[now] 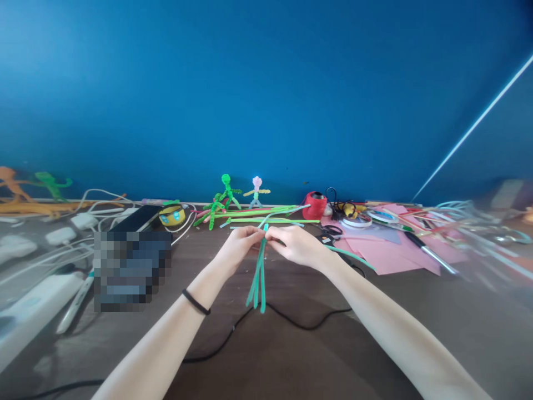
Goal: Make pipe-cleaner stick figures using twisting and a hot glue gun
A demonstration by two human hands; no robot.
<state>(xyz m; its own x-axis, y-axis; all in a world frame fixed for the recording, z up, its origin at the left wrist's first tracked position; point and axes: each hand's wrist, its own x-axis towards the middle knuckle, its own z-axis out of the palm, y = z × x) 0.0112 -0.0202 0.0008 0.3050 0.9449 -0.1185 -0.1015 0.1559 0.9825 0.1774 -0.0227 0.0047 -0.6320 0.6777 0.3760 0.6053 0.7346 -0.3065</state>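
L hand (244, 244) & R hand (296, 243) both pinching teal pipe cleaners (262, 272) nr top, ends splayed below, w/ pink-headed pipe-cleaner fig. (257, 193) behind on brown tbl (316, 361).

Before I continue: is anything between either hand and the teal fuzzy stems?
Nothing visible: left hand and right hand pinch the teal fuzzy stems near the top; the thin black cable shows by their lower tips.

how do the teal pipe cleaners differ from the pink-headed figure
The teal pipe cleaners hang in nearly straight strands; the pink-headed figure has a shaped head, arms and legs. The pipe cleaners are pinched by the left hand and right hand; the figure stands untouched. The pipe cleaners look teal; the figure mixes pink, yellow and bluish tones. Both have slender parts.
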